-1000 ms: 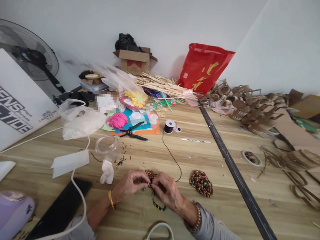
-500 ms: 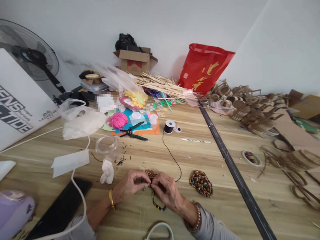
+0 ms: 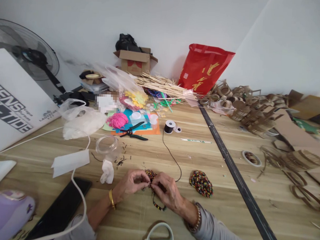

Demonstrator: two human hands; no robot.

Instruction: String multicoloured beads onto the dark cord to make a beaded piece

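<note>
My left hand [image 3: 130, 184] and my right hand [image 3: 166, 191] meet at the near middle of the wooden table [image 3: 150, 218], both pinched on a small multicoloured beadwork piece [image 3: 150, 174]. A short strand of beads [image 3: 157, 206] hangs from it below my right hand. A black cord [image 3: 171, 155] runs from the piece back to a black spool [image 3: 169, 126]. A finished oval patch of coloured beads [image 3: 201, 183] lies just right of my right hand.
Left of my hands are a crumpled tissue [image 3: 107, 172], a clear round lid [image 3: 106, 145], a white cable [image 3: 79, 194] and a black tablet [image 3: 59, 210]. Pliers [image 3: 133, 132], pink yarn [image 3: 117, 120] and a red bag [image 3: 204, 69] lie farther back. Cardboard pieces [image 3: 258, 110] crowd the right side.
</note>
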